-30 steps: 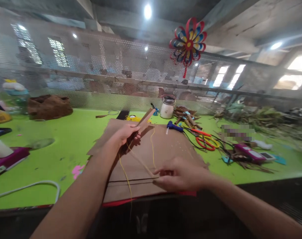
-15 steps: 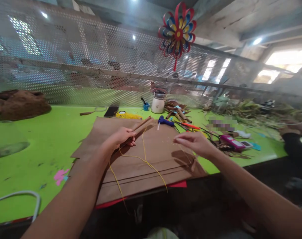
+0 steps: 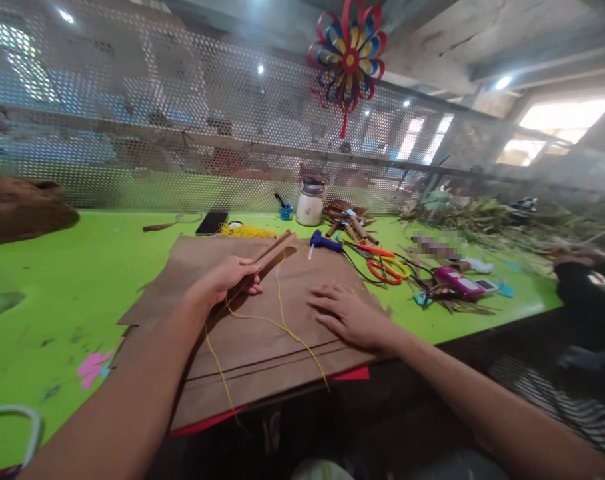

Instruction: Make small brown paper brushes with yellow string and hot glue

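My left hand is closed round a bundle of brown strips that point up and to the right over the brown paper sheets. A yellow string hangs from that hand and trails across the paper toward the table's front edge. My right hand lies flat on the brown paper with its fingers spread and holds nothing. It rests to the right of the string, a little apart from it.
On the green table lie a blue glue gun, red-and-yellow scissors, a pink phone, a white jar and dry leaf scraps. A perforated metal screen closes the back. Another person's dark sleeve is at the right.
My right hand let go of the string near the front edge, rose toward the right, then came down flat on the paper. The left hand kept its hold on the strips.
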The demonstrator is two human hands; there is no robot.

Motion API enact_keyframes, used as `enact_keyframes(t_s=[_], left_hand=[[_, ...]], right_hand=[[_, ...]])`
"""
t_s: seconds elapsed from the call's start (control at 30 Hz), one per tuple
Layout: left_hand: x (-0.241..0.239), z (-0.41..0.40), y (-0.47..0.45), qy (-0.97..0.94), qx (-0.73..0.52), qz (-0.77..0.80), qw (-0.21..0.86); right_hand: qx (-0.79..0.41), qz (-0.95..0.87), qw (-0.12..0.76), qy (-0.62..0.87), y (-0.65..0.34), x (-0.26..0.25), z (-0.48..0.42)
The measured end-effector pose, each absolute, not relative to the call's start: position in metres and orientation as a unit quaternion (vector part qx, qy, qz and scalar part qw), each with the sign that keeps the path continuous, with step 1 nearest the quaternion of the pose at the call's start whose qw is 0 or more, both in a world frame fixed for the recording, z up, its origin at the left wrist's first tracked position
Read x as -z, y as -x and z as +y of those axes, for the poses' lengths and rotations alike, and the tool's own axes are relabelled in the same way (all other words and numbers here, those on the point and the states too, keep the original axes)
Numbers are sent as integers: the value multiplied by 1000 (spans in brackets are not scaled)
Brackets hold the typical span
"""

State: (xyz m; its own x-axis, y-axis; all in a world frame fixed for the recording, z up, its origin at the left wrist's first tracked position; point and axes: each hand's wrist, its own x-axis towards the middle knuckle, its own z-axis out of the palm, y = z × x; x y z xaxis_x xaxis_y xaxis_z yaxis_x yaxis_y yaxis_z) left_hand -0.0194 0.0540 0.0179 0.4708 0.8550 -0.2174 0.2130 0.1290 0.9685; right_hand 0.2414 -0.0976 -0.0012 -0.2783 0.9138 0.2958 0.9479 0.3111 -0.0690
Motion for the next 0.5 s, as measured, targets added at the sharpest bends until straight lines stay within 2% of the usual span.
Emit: enact_keyframes(t_s=[0.07,0.13,0.2,0.27,0.4,0.5], left_hand=[[-17,54,20,-598,-270,440,613],[-16,55,21,-593,-265,439,621],[-16,56,21,-590,-261,438,626],[-15,56,21,-587,-264,439,627],[-15,56,20,-592,-256,437,627],[-18,53,20,-596,-252,443,621]], right_hand=[[67,-747,139,647,-239,-1,-98],[105,-699,178,684,-239,-4,-99],[99,-753,188,623,-239,-6,-98],[50,-803,157,573,-242,-4,-97],[84,-678,215,698,-250,2,-94],[67,-745,203,632,-256,7,-97]])
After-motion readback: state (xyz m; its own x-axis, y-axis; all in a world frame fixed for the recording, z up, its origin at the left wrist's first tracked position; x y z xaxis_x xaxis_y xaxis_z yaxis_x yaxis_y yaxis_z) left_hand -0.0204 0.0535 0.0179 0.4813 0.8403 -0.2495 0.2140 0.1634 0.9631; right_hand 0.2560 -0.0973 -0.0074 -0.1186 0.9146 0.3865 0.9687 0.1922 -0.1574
